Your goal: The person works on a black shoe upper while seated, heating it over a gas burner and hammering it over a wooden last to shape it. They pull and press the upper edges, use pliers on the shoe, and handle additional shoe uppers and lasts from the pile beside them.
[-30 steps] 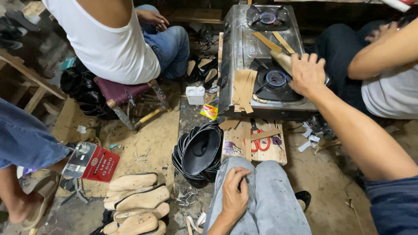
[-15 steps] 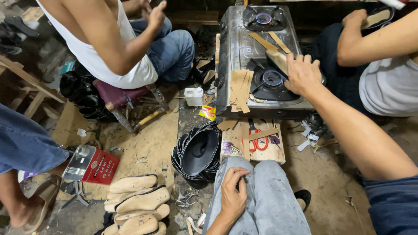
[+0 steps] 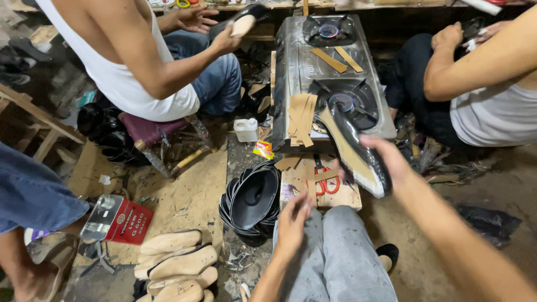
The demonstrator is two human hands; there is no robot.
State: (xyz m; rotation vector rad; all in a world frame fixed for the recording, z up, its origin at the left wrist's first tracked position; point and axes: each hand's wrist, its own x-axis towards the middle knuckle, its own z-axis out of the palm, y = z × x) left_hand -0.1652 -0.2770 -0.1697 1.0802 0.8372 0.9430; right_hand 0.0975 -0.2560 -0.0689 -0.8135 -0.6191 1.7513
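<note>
My right hand grips a glossy black shoe with a tan sole side facing up, held in the air between the stove and my knees. The shoe's toe points toward the near burner of a steel two-burner gas stove. Over my left knee, my left hand is raised with fingers apart and nothing in it. My grey trousers fill the bottom middle.
Tan cardboard strips lie on the stove's front, with two more near the far burner. A stack of black shoe uppers, red-handled scissors, tan soles, a red tin and a white bottle cover the floor. Two seated people flank the stove.
My right hand has drawn back from the near burner, bringing the black shoe toward me. My left hand has lifted off my knee. The person at left raised a shoe.
</note>
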